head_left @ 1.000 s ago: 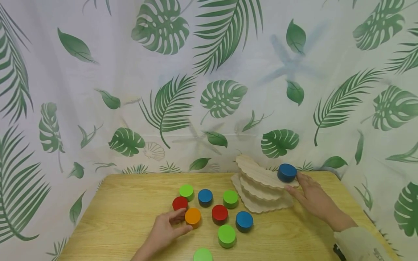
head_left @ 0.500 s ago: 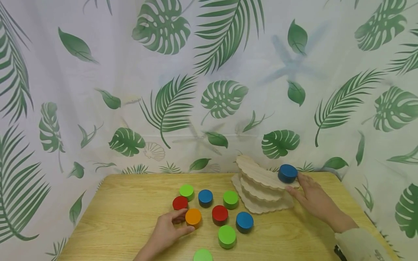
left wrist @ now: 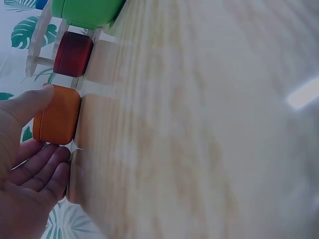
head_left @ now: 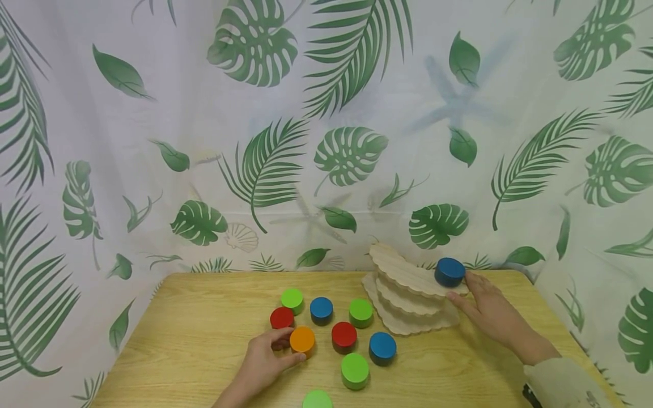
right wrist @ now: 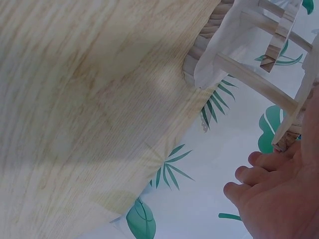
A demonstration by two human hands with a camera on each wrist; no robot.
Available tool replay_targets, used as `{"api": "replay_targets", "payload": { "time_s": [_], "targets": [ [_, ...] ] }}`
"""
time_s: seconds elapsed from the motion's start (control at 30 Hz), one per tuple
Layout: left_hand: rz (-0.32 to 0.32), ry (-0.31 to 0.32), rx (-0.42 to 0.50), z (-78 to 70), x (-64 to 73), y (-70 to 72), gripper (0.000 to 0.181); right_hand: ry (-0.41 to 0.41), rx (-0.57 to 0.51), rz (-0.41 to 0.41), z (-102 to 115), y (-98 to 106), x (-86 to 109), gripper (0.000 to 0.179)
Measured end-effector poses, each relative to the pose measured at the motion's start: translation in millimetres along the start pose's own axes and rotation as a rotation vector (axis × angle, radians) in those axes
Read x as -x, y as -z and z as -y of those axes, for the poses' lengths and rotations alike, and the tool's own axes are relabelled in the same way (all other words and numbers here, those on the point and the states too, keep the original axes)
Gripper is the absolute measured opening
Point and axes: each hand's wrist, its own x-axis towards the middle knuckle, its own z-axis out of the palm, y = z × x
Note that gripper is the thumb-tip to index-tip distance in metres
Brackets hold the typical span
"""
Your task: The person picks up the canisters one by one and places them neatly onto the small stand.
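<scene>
My left hand (head_left: pixel 265 360) holds an orange round tin (head_left: pixel 302 341) on the table, thumb on its near side and fingers round its far side. In the left wrist view the thumb lies against one side of the tin, the other fingers curled at the opposite side. At the back right, my right hand (head_left: pixel 492 309) grips the right end of the top tier of a pale wooden stand (head_left: pixel 408 277) with scalloped edges. A blue round tin (head_left: pixel 450 272) sits on that tier, right beside my fingers. In the right wrist view, my other fingers hang loosely below the tier.
Around the orange tin on the wood-grain table (head_left: pixel 178 328) stand red tins (head_left: pixel 344 338), green tins (head_left: pixel 355 371) and blue tins (head_left: pixel 382 348). One green tin (head_left: pixel 317 399) is cut off at the bottom edge. A leaf-patterned curtain (head_left: pixel 326 141) hangs close behind the table.
My left hand has shifted very slightly to the right at the orange tin. The right hand, the stand and the other tins stay in place.
</scene>
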Motion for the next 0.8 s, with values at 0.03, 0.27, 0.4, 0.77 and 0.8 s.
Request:
{"api": "replay_targets", "payload": {
  "time_s": [0.03,0.27,0.4,0.77,0.8],
  "targets": [
    [-0.003,0.001,-0.005,0.0,0.2,-0.2,0.059,-0.001,-0.001,0.000,-0.3,-0.3,0.0,0.088],
    [-0.030,-0.023,-0.020,1.7,1.5,-2.0,0.054,-0.007,0.003,0.009,-0.6,-1.2,0.2,0.089],
    [-0.031,-0.025,-0.025,3.3,1.6,-2.7,0.053,-0.008,0.001,0.014,1.0,0.2,0.5,0.090],
    [-0.003,-0.036,0.018,-4.5,2.5,-0.8,0.058,-0.008,0.004,0.015,4.7,2.4,1.5,0.090],
    [-0.003,-0.040,0.019,-5.9,2.3,-0.8,0.059,-0.007,0.004,0.016,5.0,2.6,1.4,0.089]
  ]
}}
